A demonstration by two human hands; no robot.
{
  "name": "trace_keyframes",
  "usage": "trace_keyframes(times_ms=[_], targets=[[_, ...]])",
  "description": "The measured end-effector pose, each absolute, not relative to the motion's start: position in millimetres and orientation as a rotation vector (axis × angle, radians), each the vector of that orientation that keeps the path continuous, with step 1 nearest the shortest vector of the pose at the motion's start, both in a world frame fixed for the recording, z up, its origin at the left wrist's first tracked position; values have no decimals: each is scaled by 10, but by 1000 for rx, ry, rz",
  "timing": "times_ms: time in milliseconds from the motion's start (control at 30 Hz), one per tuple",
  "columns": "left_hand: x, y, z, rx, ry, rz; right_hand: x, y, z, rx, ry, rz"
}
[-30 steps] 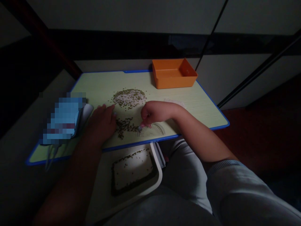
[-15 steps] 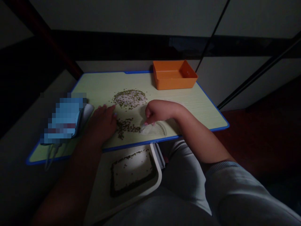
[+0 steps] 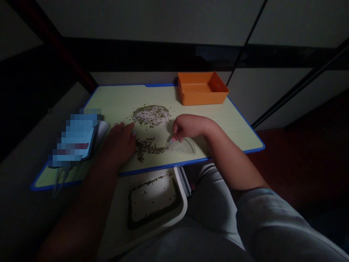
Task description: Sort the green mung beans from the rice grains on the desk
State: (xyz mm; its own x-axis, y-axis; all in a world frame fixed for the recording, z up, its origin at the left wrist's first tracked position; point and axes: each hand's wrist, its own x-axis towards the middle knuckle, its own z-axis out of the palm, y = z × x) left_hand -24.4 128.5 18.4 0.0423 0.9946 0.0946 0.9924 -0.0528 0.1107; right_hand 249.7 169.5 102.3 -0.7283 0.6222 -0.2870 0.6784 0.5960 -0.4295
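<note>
My right hand (image 3: 188, 126) is closed in a pinch on the corner of a clear plastic protractor (image 3: 182, 146) that lies near the front edge of the pale green table (image 3: 117, 98). A small scatter of green beans (image 3: 147, 146) lies just left of the protractor. My left hand (image 3: 117, 142) rests flat on the table with fingers stretched out, its fingertips beside that scatter. Farther back sits a larger round heap of mixed beans and white grains (image 3: 151, 114).
An orange box (image 3: 201, 87) stands at the table's back right. A blurred blue object (image 3: 75, 140) with a white thing beside it lies at the left. On my lap below the table edge rests a white tray (image 3: 152, 203) holding green beans.
My right hand has drawn the protractor to the right and slightly back, away from the small scatter of beans. My left hand has stayed in place.
</note>
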Motion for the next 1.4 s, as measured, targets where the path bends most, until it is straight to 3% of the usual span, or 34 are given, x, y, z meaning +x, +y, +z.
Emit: trace_keyframes(times_ms=[867, 1400], targets=[[-262, 1276, 135, 2237, 2172, 262, 2592, 1764, 1057, 1249, 2580, -567], [-217, 1254, 219, 2223, 2164, 204, 2556, 1748, 1012, 1191, 2651, -721]])
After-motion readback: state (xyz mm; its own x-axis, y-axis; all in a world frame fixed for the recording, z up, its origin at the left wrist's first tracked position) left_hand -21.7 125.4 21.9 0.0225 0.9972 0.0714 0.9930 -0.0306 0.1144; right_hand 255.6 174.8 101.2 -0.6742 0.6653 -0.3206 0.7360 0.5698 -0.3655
